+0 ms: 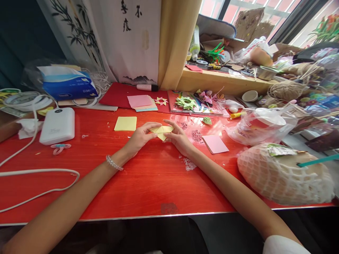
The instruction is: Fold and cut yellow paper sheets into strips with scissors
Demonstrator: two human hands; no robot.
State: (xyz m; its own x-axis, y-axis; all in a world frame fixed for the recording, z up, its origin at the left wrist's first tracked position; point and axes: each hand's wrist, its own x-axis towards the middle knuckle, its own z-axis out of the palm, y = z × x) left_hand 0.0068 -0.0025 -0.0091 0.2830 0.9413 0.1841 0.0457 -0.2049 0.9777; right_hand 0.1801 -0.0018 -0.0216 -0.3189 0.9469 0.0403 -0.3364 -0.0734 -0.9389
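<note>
A small folded piece of yellow paper (161, 131) with visible creases is held above the red table between both my hands. My left hand (141, 137) pinches its left corner between thumb and fingers. On the opposite side, my right hand (179, 137) grips the right corner the same way. Just left of my left hand lies a stack of yellow square paper (125, 124). To the right of my right hand is a stack of pink square paper (215, 144). Behind my hands sit a yellow folded paper star (161, 101) and a green folded paper ring (186, 103).
A white power bank (57, 126) and its white cable (39, 171) lie at left, near a blue tissue pack (68, 84). A net-wrapped fruit (284, 174) with a straw and a plastic bag (262, 125) crowd the right. Pink and blue sheets (140, 101) lie behind.
</note>
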